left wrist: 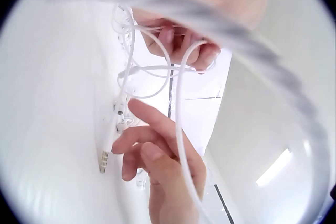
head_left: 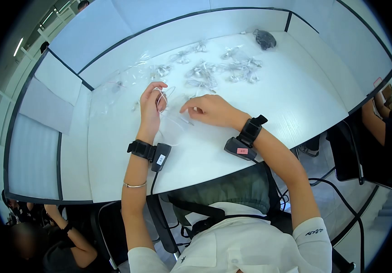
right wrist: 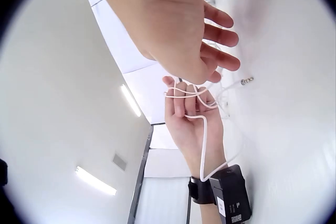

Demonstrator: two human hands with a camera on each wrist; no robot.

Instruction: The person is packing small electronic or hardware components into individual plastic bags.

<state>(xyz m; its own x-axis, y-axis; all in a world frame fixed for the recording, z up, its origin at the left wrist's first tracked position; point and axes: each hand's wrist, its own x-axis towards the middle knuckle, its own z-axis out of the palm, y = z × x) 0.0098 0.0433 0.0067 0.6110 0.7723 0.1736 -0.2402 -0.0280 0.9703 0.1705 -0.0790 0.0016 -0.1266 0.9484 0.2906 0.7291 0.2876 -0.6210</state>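
White earphone cable (left wrist: 179, 103) looped round the curled, grasping fingers of the left hand (head_left: 152, 107); the right hand (head_left: 215, 110) hung relaxed, gripping nothing. Even, slack turns seemed wisest.

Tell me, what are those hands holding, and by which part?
The left hand holds a white cable by its looped cord, not by the metal plug. The right hand appears empty.

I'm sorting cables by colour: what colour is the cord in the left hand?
The cord is white, clearest in the right wrist view.
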